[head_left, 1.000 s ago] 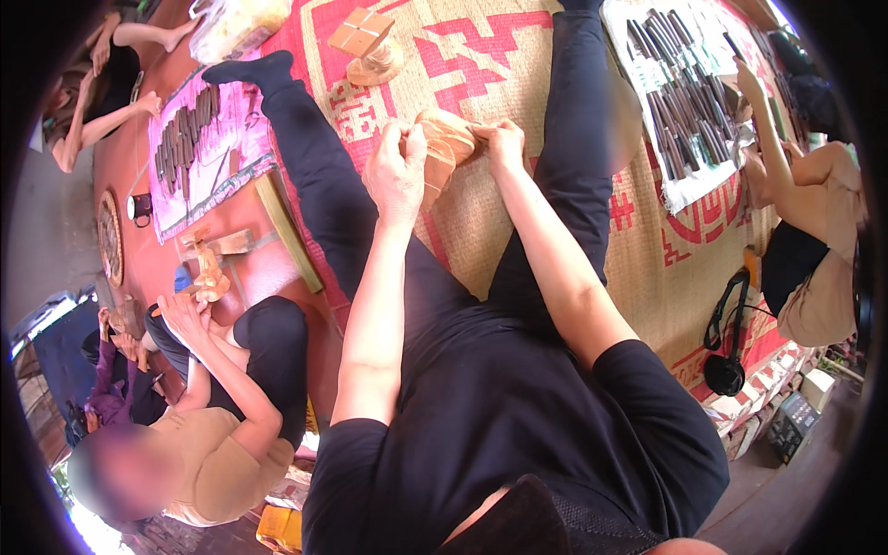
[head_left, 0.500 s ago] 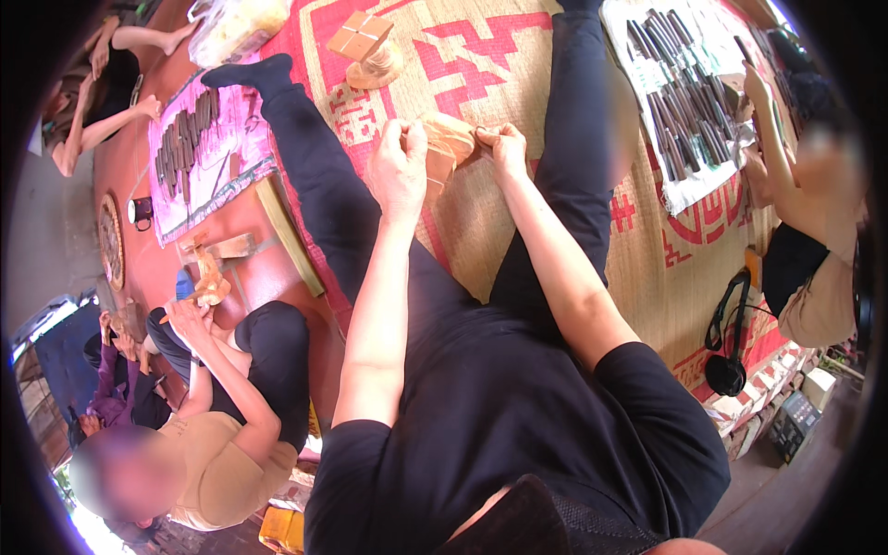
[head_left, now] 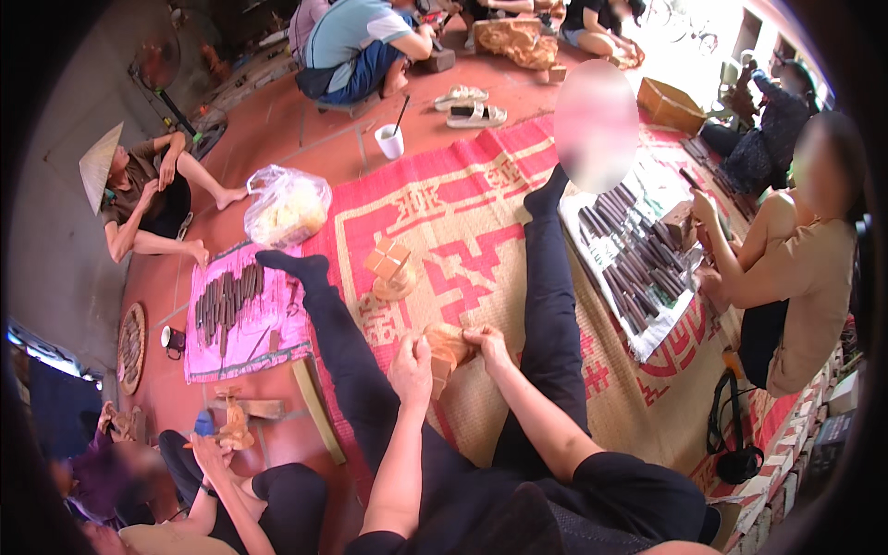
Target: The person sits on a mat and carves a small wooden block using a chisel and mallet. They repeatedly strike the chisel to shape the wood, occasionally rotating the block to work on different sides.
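Note:
Between my outstretched legs, I hold a light-brown wood carving [head_left: 450,346] with a squared block at its near end. My left hand [head_left: 411,368] is closed around its left side, thumb up. At its upper right edge, my right hand [head_left: 487,344] is closed in a pinch; whether a small tool or sheet is in those fingers I cannot tell. A similar carving [head_left: 392,277] with a square base lies on the mat beyond my left hand, near my left foot. The carving's fine shape is too small to make out.
Under me spreads a red and straw woven mat [head_left: 472,217]. Dark-handled tools [head_left: 634,254] lie on a white cloth at right, more on a pink cloth [head_left: 287,328] at left. A plastic bag [head_left: 289,205], a wooden bar [head_left: 317,412] and a white cup [head_left: 389,141] are nearby. Several people sit around.
The view has tilted up, so my hands and the mat sit lower in the picture and more of the far floor shows. Both hands keep hold of the carving.

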### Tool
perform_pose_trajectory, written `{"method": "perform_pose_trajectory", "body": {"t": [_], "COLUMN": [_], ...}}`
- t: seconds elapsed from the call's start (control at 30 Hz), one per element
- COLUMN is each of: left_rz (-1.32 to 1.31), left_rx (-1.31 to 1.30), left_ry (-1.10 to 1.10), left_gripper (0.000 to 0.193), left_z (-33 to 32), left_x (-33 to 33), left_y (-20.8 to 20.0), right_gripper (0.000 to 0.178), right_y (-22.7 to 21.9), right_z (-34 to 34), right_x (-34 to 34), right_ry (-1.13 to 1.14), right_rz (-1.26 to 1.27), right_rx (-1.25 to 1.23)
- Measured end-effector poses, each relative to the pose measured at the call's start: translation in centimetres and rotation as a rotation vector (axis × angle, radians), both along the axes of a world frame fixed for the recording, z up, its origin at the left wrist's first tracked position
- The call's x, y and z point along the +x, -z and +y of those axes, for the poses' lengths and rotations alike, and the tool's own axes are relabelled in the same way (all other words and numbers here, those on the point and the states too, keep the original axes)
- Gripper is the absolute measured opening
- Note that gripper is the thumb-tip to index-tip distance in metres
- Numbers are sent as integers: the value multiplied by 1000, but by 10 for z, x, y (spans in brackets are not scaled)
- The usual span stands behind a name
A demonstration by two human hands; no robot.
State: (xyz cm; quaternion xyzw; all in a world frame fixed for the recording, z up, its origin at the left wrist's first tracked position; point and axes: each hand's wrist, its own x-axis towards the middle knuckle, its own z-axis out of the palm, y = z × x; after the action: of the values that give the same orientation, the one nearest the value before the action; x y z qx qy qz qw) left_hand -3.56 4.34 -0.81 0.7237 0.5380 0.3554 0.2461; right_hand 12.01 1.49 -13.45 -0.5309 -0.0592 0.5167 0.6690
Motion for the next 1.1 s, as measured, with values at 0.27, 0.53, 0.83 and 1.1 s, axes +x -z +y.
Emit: {"method": "perform_pose_trajectory", "body": {"t": [0.27,0.53,0.83,1.1], "left_rz": [18,7,-8,-8], "left_rx": [1,16,-24,-18], "left_ry": [67,109,112,108], "left_gripper": [23,24,23,23], "left_z": [-2,-3,-2,-2], "left_x": [7,3,0,2], "left_y": [3,-2,-1,0], "right_gripper": [22,17,18,20], "right_y": [7,5,-6,0], "right_z": [-2,-10,-9,-5], "right_x": [9,14,15,11], "right_ry": [-17,-99,-234,-139], "right_rz": [-196,-41,-122,-350], "right_rx": [-23,-16,-49,-77]}}
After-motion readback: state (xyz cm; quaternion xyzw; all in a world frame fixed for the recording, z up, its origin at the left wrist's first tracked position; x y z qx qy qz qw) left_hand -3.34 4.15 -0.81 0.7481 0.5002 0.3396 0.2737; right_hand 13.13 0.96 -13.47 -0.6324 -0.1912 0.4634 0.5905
